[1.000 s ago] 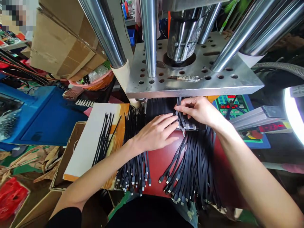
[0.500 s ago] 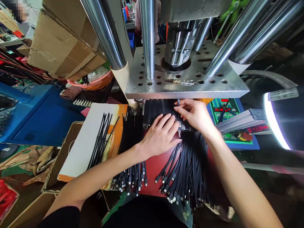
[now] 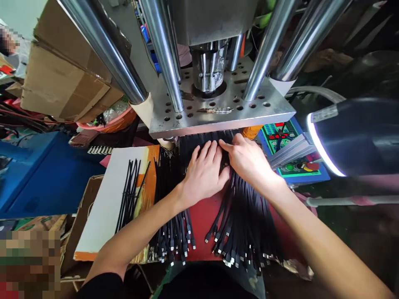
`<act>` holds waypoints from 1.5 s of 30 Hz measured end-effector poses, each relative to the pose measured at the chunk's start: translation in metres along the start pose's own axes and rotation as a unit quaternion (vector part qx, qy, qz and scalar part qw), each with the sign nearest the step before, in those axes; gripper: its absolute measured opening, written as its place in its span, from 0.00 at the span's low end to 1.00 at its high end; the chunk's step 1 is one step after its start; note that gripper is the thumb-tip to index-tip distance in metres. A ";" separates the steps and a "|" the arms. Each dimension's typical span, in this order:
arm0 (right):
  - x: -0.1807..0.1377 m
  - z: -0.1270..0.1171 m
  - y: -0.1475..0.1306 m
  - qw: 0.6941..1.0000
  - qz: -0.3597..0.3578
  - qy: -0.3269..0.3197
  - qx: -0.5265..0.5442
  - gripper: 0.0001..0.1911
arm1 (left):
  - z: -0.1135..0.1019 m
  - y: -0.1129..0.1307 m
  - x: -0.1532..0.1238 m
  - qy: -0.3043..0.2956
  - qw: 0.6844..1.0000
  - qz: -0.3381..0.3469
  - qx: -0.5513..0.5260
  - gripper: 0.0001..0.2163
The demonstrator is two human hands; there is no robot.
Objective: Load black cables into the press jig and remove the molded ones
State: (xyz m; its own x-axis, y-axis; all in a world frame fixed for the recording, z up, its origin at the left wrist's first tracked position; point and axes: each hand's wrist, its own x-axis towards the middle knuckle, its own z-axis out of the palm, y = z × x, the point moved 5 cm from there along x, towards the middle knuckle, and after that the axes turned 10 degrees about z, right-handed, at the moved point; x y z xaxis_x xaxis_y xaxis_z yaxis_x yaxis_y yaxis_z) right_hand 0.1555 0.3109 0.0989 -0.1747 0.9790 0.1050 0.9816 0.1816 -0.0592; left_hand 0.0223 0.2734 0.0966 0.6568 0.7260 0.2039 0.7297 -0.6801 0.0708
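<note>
My left hand (image 3: 204, 172) lies flat with fingers stretched forward on a row of black flat cables under the press plate (image 3: 218, 120). My right hand (image 3: 247, 160) rests beside it, fingers pointing left and touching the cables near the left fingertips. A fan of black cables (image 3: 246, 224) with metal connector ends hangs toward me over the red surface (image 3: 204, 216). A second bunch of cables (image 3: 174, 232) lies to the left of it.
Steel columns (image 3: 162, 50) rise from the perforated plate. A white board (image 3: 107, 195) carrying loose black cables lies at left, beside a blue machine (image 3: 43, 174) and cardboard boxes (image 3: 68, 74). A control panel (image 3: 293, 166) and a lamp (image 3: 352, 133) stand at right.
Both hands have pushed further forward under the press plate. The right hand went from pinching a cable to lying on the row. The view has tilted and shifted.
</note>
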 end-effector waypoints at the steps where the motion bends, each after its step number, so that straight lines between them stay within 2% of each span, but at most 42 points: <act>1: 0.011 0.000 -0.002 1.000 0.016 -0.001 0.001 0.29 | -0.002 -0.008 0.009 -0.009 1.000 -0.009 -0.005 0.28; 5: 0.051 0.003 -0.006 0.997 0.040 -0.005 0.067 0.28 | -0.005 -0.034 0.041 -0.048 0.999 -0.022 -0.006 0.25; 10: 0.093 0.000 -0.005 0.993 0.042 0.017 0.111 0.29 | -0.005 -0.060 0.081 -0.036 0.997 -0.065 0.002 0.19; 13: 0.092 -0.008 -0.002 0.991 0.025 0.029 0.126 0.30 | -0.012 -0.066 0.087 -0.029 0.998 -0.049 -0.004 0.18; 15: 0.058 -0.012 0.000 0.991 0.011 0.038 0.131 0.29 | -0.024 -0.058 0.063 0.008 1.000 -0.014 -0.013 0.16; 17: -0.004 -0.009 0.004 0.988 0.022 0.062 0.139 0.25 | -0.038 -0.039 0.011 0.074 0.997 0.006 -0.018 0.14; 18: -0.042 -0.006 0.007 0.983 0.046 0.091 0.154 0.20 | -0.043 -0.031 -0.023 0.097 0.995 -0.028 -0.005 0.15; 19: -0.080 0.001 0.010 0.979 0.076 0.099 0.160 0.17 | -0.043 -0.025 -0.058 0.088 0.992 -0.089 0.016 0.17; 21: -0.146 0.023 0.011 0.981 0.130 0.062 0.129 0.21 | -0.032 -0.016 -0.122 0.000 0.972 -0.226 0.058 0.16; 23: -0.187 0.044 0.009 0.984 0.143 0.024 0.103 0.23 | -0.016 -0.011 -0.165 -0.108 0.949 -0.291 0.062 0.14; 24: -0.197 0.052 0.008 0.984 0.144 0.010 0.103 0.23 | -0.008 -0.011 -0.176 -0.145 0.940 -0.305 0.051 0.13; 26: -0.200 0.060 0.010 0.980 0.145 -0.001 0.135 0.23 | 0.001 -0.014 -0.183 -0.168 0.935 -0.312 0.017 0.14; 29: -0.190 0.053 0.023 0.958 0.164 0.012 0.233 0.24 | -0.002 -0.023 -0.176 -0.126 0.938 -0.320 -0.036 0.16; 32: -0.190 0.031 0.028 0.907 0.177 0.001 0.381 0.24 | -0.017 -0.026 -0.171 -0.060 0.936 -0.324 -0.127 0.17; 34: -0.198 0.014 0.018 0.867 0.157 -0.026 0.472 0.23 | -0.031 -0.021 -0.171 0.004 0.928 -0.320 -0.189 0.18; 36: -0.206 -0.001 -0.003 0.838 0.127 -0.050 0.529 0.22 | -0.045 -0.009 -0.170 0.066 0.915 -0.290 -0.272 0.18; 39: -0.212 -0.013 -0.043 0.807 0.062 -0.102 0.578 0.19 | -0.055 0.022 -0.167 0.120 0.866 -0.224 -0.430 0.20; 42: -0.209 -0.016 -0.072 0.790 0.007 -0.124 0.600 0.15 | -0.051 0.051 -0.167 0.139 0.821 -0.214 -0.511 0.20; 45: -0.208 -0.014 -0.081 0.786 0.008 -0.129 0.605 0.17 | -0.037 0.071 -0.170 0.148 0.791 -0.233 -0.546 0.21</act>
State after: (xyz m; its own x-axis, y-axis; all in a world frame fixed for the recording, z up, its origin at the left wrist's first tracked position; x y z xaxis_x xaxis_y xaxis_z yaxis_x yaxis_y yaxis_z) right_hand 0.1134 0.0915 0.0961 -0.3259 0.9399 -0.1018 0.2198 -0.0294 -0.9751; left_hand -0.0448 0.0984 0.1031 0.1729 0.9782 0.1152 0.1741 -0.1455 0.9739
